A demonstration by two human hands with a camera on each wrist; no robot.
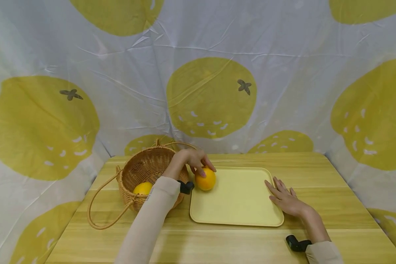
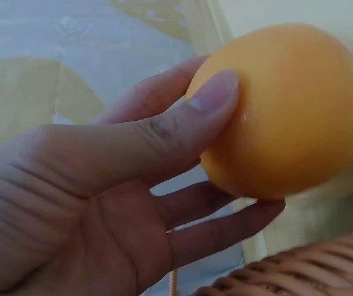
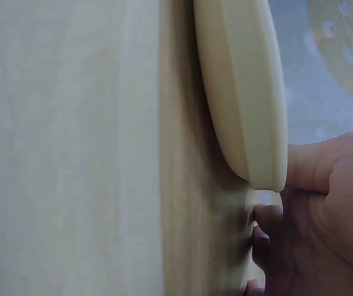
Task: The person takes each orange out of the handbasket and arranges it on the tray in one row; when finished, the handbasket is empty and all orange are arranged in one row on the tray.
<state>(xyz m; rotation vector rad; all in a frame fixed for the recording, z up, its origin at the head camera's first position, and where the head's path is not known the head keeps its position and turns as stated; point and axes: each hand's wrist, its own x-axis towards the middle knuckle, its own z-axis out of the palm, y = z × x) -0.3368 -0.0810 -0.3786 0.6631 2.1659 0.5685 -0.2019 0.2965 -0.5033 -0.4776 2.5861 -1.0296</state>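
My left hand (image 1: 195,160) holds an orange (image 1: 205,179) at the left end of a pale yellow tray (image 1: 237,198). In the left wrist view the thumb (image 2: 216,92) presses on the near side of the orange, with fingers bent around its far side and underside. At the tray's right rim, my right hand (image 1: 286,200) lies with its fingers extended. The right wrist view shows its thumb (image 3: 308,166) against the tray's edge and the other fingers lower, partly hidden. A wicker basket (image 1: 127,179) stands left of the tray, with a yellow fruit (image 1: 143,188) inside.
The basket's front handle (image 1: 90,211) hangs out over the wooden table (image 1: 224,244), and another handle (image 1: 181,143) rises at its back. A lemon-print cloth (image 1: 198,44) encloses the table behind and at the sides. Each wrist carries a small black camera mount (image 1: 298,243).
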